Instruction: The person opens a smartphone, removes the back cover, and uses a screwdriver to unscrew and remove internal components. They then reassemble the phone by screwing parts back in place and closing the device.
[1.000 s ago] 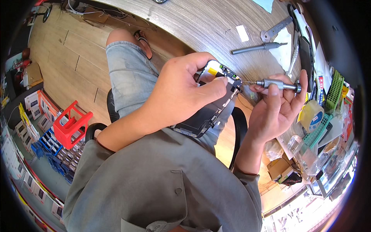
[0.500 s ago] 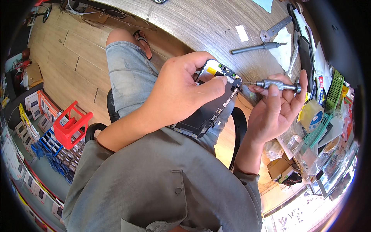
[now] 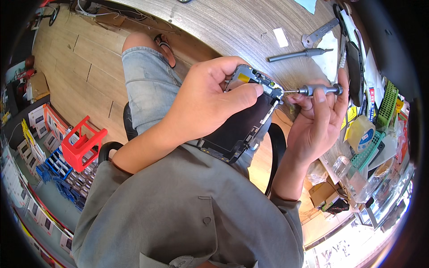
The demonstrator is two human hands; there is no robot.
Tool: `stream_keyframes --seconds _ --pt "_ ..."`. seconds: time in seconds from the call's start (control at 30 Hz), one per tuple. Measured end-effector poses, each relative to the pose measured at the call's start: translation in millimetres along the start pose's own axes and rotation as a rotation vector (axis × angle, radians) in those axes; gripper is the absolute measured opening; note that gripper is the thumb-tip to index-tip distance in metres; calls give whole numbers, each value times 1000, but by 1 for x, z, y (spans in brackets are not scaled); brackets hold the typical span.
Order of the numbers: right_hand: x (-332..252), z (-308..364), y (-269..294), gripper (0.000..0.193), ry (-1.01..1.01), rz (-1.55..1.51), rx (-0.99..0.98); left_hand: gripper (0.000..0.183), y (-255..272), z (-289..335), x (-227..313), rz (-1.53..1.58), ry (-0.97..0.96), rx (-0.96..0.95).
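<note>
An opened phone frame (image 3: 237, 127), black inside with small metal parts along its edge, is held above my lap. My left hand (image 3: 214, 96) is closed round its upper left side, the thumb lying across the inner face near a yellow patch. In my right hand (image 3: 317, 118) is a small precision screwdriver (image 3: 319, 90) with a grey knurled handle. The index finger rests by its cap while thumb and other fingers pinch the handle. The thin shaft points left, its tip at the phone's upper right corner; whether it sits in a screw is too small to tell.
On the wooden table (image 3: 223, 18) lie a dark pen-like tool (image 3: 299, 55), a grey flat tool (image 3: 321, 33) and a white paper piece (image 3: 280, 37). Clear tape (image 3: 361, 134) and green baskets (image 3: 386, 105) crowd the right. A red stool (image 3: 84, 144) stands at left.
The phone has tilted slightly, showing more of its inner face. My right hand and the screwdriver have shifted a little left and up, the tip still at the phone's corner.
</note>
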State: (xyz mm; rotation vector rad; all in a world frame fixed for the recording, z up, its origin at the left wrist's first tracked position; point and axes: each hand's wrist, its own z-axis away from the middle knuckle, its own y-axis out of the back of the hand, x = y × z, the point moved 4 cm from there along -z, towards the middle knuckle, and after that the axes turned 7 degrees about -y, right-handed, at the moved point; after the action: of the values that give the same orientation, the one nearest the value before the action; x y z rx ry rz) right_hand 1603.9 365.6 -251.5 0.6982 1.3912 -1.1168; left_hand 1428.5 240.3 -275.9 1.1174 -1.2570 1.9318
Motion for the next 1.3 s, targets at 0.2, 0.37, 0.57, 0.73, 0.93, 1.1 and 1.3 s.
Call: stream_keyframes --seconds 0.2,0.37,0.57,0.73,0.93,1.1,1.3 --pt "1 -2 0 69 -30 -33 -4 17 -2 -3 1 14 -4 -5" --pt "2 -3 0 69 -35 -41 6 17 -2 -3 1 33 -19 -11" --pt "2 -3 0 69 -36 -47 6 19 -2 -3 0 39 -28 -14" --pt "2 -3 -1 69 -34 -38 8 20 -3 -3 0 47 -23 -4" --pt "3 -5 1 69 -22 -41 5 19 -3 -3 1 38 -29 -5" --pt "2 -5 1 69 -15 -53 -3 18 -3 -3 1 40 -5 -8" --pt "4 -5 2 69 -16 -54 -18 19 -1 -2 1 44 -22 -6"
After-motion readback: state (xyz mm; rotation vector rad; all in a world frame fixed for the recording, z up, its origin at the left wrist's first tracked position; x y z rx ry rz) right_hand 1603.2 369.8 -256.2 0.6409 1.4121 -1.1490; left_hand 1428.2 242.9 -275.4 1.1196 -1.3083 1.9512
